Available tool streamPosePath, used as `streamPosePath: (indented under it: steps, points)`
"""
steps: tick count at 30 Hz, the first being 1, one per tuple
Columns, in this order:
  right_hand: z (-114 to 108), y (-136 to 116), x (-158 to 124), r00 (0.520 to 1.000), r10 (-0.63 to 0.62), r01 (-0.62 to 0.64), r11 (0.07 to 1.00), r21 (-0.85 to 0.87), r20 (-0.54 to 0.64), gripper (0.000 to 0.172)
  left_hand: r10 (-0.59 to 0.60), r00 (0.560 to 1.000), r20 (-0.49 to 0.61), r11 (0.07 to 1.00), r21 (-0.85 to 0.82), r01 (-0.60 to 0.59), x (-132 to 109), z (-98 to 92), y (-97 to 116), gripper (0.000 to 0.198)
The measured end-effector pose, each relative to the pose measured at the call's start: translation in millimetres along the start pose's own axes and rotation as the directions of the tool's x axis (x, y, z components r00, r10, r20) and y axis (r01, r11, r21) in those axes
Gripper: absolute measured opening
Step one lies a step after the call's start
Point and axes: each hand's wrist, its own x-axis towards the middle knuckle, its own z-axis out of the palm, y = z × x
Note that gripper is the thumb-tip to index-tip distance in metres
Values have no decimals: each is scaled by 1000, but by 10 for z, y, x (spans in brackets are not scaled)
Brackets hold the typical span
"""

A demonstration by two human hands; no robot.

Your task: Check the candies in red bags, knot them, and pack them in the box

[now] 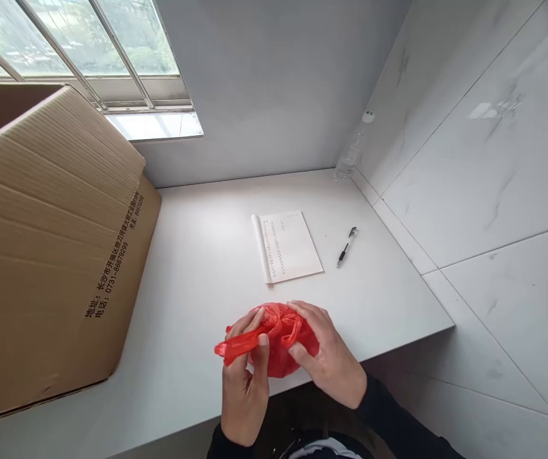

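Observation:
A red plastic bag (281, 360), gathered and knotted at the top, rests at the front edge of the white table. My left hand (248, 376) pinches a loose red end of the bag between thumb and fingers, on the bag's left side. Curved around the bag's right side is my right hand (326, 354), its thumb and fingers pressed against the plastic near the knot. What the bag holds is hidden.
Behind the bag lies an open notebook (295, 245) with handwriting, with a black pen (346, 247) to its right. A clear bottle (350, 153) stands in the back corner. A large cardboard box (58, 255) fills the left side, below a barred window (111, 48).

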Motion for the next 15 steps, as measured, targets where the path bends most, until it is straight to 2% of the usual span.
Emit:
streamPosePath:
  steps: [2,5,7,9,11,12,15]
  points:
    - [72,6,8,1000,25,-25,999,-29,5,51,-32,999,-39,999,7,33,-43,5,-21,44]
    - [96,-4,43,997,72,-72,997,-20,-31,35,-118,982,-150,993,1,120,-148,-66,-39,51]
    - [77,-20,65,995,91,-90,996,18,-38,26,-221,954,-203,975,-35,219,-242,-128,-80,54]
    - [55,-56,74,995,92,-89,993,77,-31,20,-365,900,-238,930,-144,339,-336,-160,-155,54]
    - [48,-122,62,998,51,-48,990,131,-23,16,-504,835,-221,837,-361,410,-407,-148,-240,46]
    - [52,-167,48,1000,17,-14,989,146,-22,15,-545,819,-179,773,-487,407,-428,-128,-274,39]
    - [91,-326,-10,993,-114,117,981,152,-34,13,-585,810,-40,563,-739,370,-431,-62,-302,26]
